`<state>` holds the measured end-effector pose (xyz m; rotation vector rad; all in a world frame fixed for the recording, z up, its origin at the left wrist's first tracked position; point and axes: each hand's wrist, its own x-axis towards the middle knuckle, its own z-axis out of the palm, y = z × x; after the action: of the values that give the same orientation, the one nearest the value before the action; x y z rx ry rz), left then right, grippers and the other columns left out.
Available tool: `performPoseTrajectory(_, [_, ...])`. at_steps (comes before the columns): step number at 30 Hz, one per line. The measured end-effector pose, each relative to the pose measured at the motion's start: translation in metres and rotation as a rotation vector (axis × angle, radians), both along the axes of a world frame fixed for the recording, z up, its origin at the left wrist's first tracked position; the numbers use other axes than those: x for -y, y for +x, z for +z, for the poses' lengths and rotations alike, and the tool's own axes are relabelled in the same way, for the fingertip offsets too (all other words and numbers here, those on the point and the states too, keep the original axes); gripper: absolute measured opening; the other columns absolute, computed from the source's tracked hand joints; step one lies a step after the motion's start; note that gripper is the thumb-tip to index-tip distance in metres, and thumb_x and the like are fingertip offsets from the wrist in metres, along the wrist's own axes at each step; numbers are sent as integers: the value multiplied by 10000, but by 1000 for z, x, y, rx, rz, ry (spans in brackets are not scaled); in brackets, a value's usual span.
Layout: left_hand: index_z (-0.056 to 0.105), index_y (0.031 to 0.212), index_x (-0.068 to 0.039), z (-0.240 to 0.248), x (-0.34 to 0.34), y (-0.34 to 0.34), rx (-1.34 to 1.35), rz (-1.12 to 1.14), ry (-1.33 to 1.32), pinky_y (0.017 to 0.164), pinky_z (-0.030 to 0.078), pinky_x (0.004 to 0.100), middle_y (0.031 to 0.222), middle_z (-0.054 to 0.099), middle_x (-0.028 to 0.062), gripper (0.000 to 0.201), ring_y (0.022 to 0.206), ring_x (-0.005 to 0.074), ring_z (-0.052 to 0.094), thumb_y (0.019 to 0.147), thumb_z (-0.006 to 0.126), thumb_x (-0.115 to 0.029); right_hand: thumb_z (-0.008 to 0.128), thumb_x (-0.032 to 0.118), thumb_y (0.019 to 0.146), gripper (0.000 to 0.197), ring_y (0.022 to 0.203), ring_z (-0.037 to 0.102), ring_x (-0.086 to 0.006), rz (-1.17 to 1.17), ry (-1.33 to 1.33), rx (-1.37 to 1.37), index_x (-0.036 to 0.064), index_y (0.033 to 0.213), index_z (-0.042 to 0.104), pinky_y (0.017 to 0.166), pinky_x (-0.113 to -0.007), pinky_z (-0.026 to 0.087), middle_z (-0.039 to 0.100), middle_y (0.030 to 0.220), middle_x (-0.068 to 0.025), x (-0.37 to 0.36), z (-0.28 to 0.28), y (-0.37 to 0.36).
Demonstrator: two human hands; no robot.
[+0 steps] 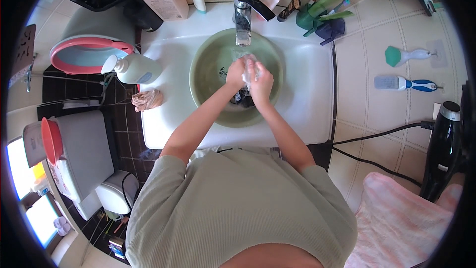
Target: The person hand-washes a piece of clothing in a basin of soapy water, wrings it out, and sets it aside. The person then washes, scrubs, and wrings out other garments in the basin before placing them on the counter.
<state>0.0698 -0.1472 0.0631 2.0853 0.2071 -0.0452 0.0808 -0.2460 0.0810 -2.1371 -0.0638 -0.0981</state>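
Over a green basin point(195, 77) set in the white sink point(307, 89), my two hands are close together below the chrome faucet point(243, 17). Both are closed around a bunched, wet-looking white cloth point(246, 75); its exact kind I cannot make out. My left hand point(235, 74) presses against it from the left, its fingertips partly hidden. My right hand point(262, 80) has its fingers curled over the other side. Beneath them in the basin lies dark, crumpled fabric point(244, 100), partly covered by my hands. A small black pattern point(223, 72) shows left of my left hand.
On the sink's left edge are a white pump bottle point(141, 68) and a bunched beige cloth point(148, 100). A pink-rimmed bucket point(59, 55) stands farther left. Green holders point(310, 19) sit back right. Brushes point(396, 83) and a black hair dryer point(443, 149) hang on the right wall.
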Motion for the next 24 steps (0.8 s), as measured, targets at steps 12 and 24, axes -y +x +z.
performPoseTrajectory(12, [575,1009,-42,-8,19,-8,-2,201,-176,789,418,417,893,585,233,347,885,388,544,857,389,-292,442,354,865,394,644,536,-394,-2,18,-43,-2,772,583,575,-404,419,546,641,-218,8,-32,15])
performPoseTrajectory(24, [552,900,-17,-20,-7,-15,-94,42,-494,704,411,248,762,558,32,245,737,84,479,864,507,-256,468,521,808,562,622,556,-276,121,-14,-379,-23,838,605,629,-325,441,605,696,-151,44,-51,39])
